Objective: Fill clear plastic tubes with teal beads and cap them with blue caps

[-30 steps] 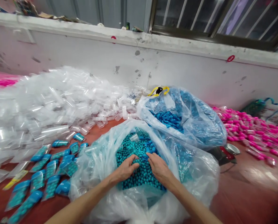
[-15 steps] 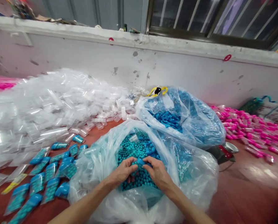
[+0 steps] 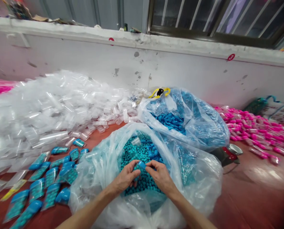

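Observation:
Over the opening of a clear plastic bag (image 3: 99, 171) full of teal beads (image 3: 148, 184), my two hands meet at a blue cap (image 3: 142, 164). My left hand (image 3: 126, 175) is closed around a small container whose body is mostly hidden by the fingers; the cap shows at its top. My right hand (image 3: 160, 176) pinches the cap's right side between thumb and fingers. Loose blue caps (image 3: 154, 152) lie among the beads, and a clear empty container (image 3: 135, 141) rests at the far side of the opening.
Filled blue-capped containers (image 3: 37, 189) lie on the red table (image 3: 256, 197) at left, before a big heap of clear containers (image 3: 60, 105). Behind is a second bag (image 3: 204, 124) of blue caps. Pink-capped containers (image 3: 256, 127) and a small scale (image 3: 233, 149) are at right.
The blue cap between my hands has tilted and shows more clearly, slightly higher. My hands stay close together over the beads; the view has shifted a little.

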Demonstrator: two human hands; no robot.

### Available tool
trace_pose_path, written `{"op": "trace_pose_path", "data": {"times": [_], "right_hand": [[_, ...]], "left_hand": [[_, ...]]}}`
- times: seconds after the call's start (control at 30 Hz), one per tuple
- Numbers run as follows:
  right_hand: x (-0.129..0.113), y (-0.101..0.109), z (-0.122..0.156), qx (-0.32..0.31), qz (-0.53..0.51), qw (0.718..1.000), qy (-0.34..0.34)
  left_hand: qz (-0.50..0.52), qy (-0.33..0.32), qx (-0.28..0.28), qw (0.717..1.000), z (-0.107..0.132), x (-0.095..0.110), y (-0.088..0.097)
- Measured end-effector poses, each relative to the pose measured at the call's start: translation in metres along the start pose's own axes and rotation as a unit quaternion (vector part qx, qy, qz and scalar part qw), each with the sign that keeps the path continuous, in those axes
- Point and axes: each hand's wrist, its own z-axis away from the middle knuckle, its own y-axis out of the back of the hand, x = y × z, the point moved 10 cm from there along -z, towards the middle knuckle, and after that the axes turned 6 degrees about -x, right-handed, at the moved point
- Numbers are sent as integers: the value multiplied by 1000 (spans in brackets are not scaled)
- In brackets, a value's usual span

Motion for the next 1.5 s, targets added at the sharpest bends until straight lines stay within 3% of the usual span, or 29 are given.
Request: {"op": "trace_pose_path", "data": {"times": [0.13, 0.37, 0.5, 0.6, 0.73, 0.83, 0.9, 1.07, 1.27, 1.5], "right_hand": [[0, 1, -2, 9, -17, 1000, -6], [-1, -7, 3, -43, -19, 999, 24], [-13, -9, 8, -28, 28, 995, 95], [-20, -5, 10, -43, 21, 990, 134], [-1, -5, -1, -111, -145, 982, 46], [17, -5, -9, -76, -256, 963, -39], [19, -7, -11, -46, -270, 960, -51], [-13, -12, 1, -53, -75, 995, 27], [-24, -39, 16, -133, 86, 986, 53], [-36, -36, 20, -8, 202, 973, 107]], "left_hand": [[32, 4, 27, 999, 2, 3, -1], [70, 6, 52, 996, 3, 4, 0], [96, -8, 87, 991, 2, 4, 1], [84, -12, 84, 993, 1, 3, 4], [35, 6, 23, 999, 3, 2, 1], [12, 0, 8, 1000, 5, 4, -2], [-6, -12, 24, 1000, 5, 7, -2], [-20, -22, 108, 994, 8, 10, 3], [30, -99, 115, 988, 12, 28, 3], [37, -53, 138, 988, 14, 22, -3]]}}
